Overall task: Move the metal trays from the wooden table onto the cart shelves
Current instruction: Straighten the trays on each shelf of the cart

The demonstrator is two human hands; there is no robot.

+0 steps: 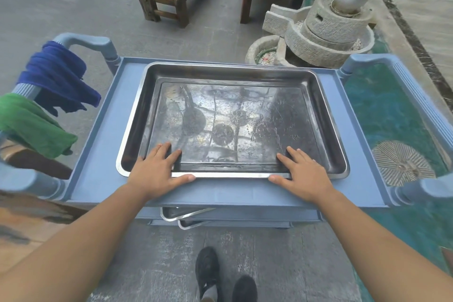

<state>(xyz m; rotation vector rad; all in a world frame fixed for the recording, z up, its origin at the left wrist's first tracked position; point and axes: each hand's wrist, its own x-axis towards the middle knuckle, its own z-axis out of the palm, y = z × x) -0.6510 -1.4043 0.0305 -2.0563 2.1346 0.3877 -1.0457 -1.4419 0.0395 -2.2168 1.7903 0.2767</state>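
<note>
Blue cart (110, 130), top shelf: the big metal tray (232, 115) sits flat on it. Left hand (157, 167) and right hand (301, 171) rest on its near rim, fingers straight, thumbs outside, nothing clenched. Placement looks done; next, release and fetch another.

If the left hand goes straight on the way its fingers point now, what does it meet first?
The left hand has its fingers flat inside the metal tray; it would slide over the bare floor and probably meet the tray's far wall first.
</note>
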